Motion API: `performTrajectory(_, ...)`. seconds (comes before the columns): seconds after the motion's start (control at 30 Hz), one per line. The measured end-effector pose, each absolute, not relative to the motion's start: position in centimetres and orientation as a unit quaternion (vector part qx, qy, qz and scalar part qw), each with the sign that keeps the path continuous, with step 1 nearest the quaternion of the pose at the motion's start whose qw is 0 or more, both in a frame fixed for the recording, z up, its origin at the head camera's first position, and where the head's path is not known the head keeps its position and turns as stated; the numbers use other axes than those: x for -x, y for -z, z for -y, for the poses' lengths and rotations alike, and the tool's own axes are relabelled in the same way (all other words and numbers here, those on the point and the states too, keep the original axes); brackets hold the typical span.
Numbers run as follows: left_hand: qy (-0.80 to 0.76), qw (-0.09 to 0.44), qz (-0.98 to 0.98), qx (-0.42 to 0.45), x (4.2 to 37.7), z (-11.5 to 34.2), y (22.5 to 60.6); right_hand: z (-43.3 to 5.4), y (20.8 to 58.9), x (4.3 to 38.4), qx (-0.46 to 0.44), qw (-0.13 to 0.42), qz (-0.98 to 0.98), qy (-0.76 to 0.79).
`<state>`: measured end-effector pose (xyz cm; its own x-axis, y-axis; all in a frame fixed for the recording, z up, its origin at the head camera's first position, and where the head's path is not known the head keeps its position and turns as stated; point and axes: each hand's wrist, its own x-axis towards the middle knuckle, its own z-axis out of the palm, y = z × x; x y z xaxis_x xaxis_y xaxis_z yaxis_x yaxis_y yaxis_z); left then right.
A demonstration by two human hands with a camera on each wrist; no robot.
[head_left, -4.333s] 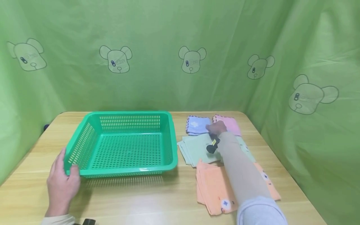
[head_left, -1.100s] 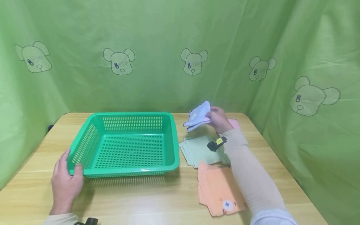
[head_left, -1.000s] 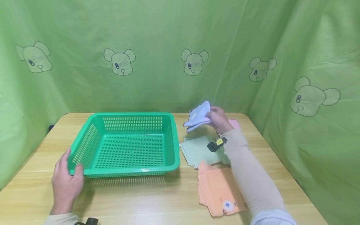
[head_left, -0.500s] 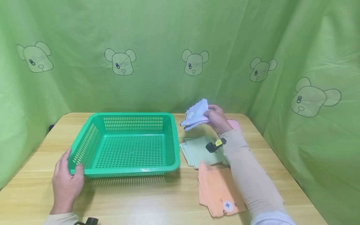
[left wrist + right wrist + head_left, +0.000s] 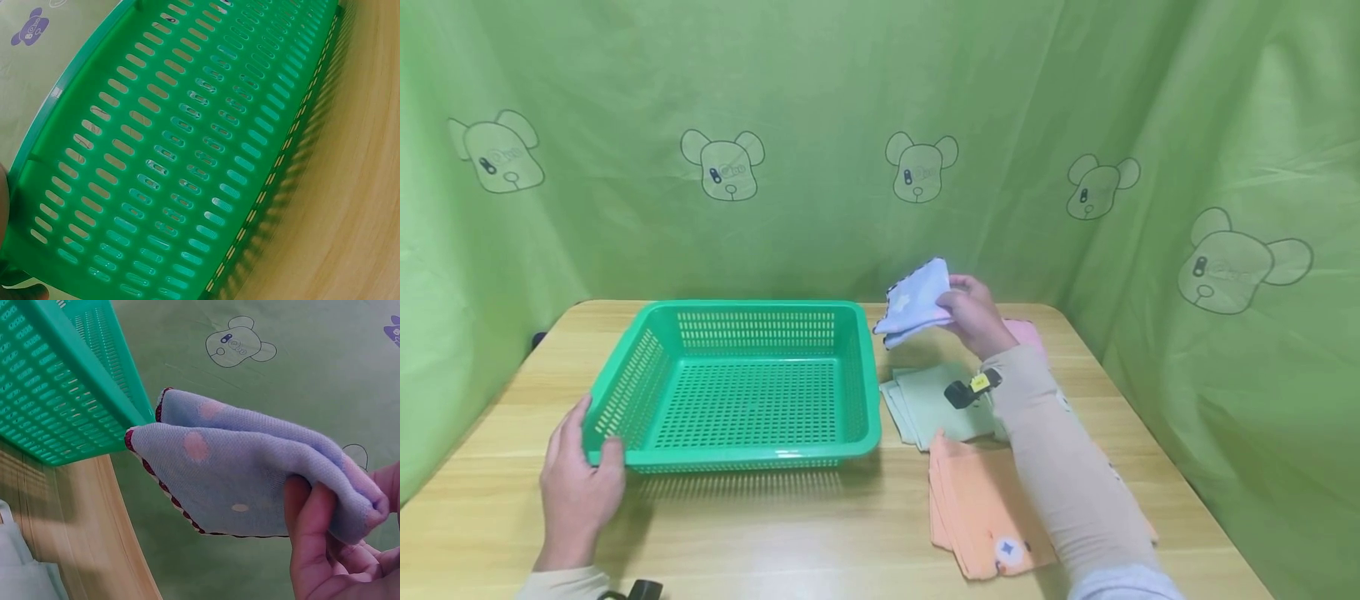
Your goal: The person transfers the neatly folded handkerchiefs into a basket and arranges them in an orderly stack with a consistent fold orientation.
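Observation:
A folded blue towel (image 5: 913, 300) with a dark stitched edge is pinched between the thumb and fingers of my right hand (image 5: 976, 317), raised over the back of the table. In the right wrist view the towel (image 5: 225, 469) shows pink spots, and its folded layers hang apart at the far end. My left hand (image 5: 580, 483) grips the front left corner of a green plastic basket (image 5: 730, 457), thumb over the rim. The left wrist view is filled by the slotted side of the basket (image 5: 162, 156), with only a bit of the hand at the edge.
Right of the basket lie a folded pale green towel (image 5: 936, 404) and an orange towel (image 5: 981, 500), both partly covered by the right arm. A pink towel (image 5: 1024, 333) sits behind the right wrist. Green curtains (image 5: 820, 225) surround the wooden table (image 5: 760, 542).
The right hand has picked the blue towel up off the table, and lately carries it slowly left, toward the basket. The left hand keeps its grip on the basket corner.

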<state>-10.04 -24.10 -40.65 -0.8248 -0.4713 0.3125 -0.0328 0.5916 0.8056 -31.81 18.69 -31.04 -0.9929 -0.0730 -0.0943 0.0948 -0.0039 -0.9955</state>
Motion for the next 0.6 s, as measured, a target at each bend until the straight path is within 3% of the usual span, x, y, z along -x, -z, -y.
performTrajectory(0.6,0.428,0.262,0.853,-0.143,10.0,24.0,40.6,-17.6,30.3,31.7,-0.002,0.053,-0.681,0.73)
